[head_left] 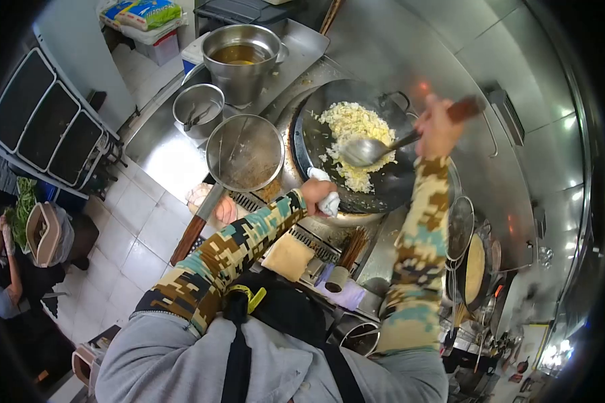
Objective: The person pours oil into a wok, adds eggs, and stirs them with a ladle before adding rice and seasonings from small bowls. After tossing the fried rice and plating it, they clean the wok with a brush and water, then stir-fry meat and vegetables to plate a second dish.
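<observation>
A large black wok [400,185] sits on the stove, holding a heap of loose white and yellow food [359,121] that looks like rice with egg. My right hand [438,127] is closed around the handle of a metal wok ladle [363,153], whose wooden end sticks out past the fist. The ladle's bowl rests on the food. At the wok's near left edge, my left hand [312,193] is closed on a white cloth [329,204], pressed against the rim. Some of its fingers are hidden by the cloth.
Left of the wok are a wooden-handled strainer [245,153], a small pot [198,111] and a taller pot of oil [242,54]. A second pan [476,269] stands to the right. At far left, another person's hand [7,238] is near leafy greens [24,213].
</observation>
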The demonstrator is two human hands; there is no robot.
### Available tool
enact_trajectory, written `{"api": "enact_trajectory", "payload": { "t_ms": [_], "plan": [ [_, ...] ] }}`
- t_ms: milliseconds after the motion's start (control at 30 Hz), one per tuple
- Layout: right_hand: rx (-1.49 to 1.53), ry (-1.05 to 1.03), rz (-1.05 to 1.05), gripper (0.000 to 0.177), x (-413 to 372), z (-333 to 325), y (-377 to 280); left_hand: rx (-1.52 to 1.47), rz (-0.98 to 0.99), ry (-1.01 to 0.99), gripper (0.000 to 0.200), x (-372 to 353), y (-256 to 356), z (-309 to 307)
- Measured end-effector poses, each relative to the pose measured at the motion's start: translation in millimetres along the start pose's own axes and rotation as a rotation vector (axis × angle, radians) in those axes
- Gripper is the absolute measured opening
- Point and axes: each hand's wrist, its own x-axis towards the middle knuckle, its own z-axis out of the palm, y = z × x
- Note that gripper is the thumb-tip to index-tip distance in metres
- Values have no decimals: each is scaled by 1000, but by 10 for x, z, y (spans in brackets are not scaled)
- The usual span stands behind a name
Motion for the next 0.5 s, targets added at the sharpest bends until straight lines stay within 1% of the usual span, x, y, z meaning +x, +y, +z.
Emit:
{"api": "enact_trajectory", "payload": {
  "t_ms": [67,100,167,200,233,300,333,400,433,467,500],
  "plan": [
    [-164,231,11,7,304,-173,-383,17,-21,-30,20,42,7,-26],
    [-116,280,-1,7,422,-149,-319,203,105,37,20,446,-85,-162],
    [-73,413,30,11,411,-322,128,354,192,-100,22,704,-164,-275],
    [-49,497,43,14,351,-448,322,245,120,-88,19,594,-84,-189],
    [-8,584,41,17,352,-512,419,83,41,-25,18,353,-41,-42],
    [-85,413,224,20,347,-342,56,-170,-74,146,14,-200,-8,214],
    [-8,398,175,19,313,-327,-146,-224,-113,208,13,-493,-31,313],
    [115,356,28,20,367,-303,-663,-63,41,41,15,-870,-215,200],
    [150,324,-37,20,238,-305,-942,-105,24,-126,14,-1094,-155,225],
    [183,298,-92,21,107,-312,-1053,-145,-7,-284,13,-1276,-91,209],
    [254,251,-118,23,73,-294,-906,190,135,-399,15,-991,-128,22]
  ]
}}
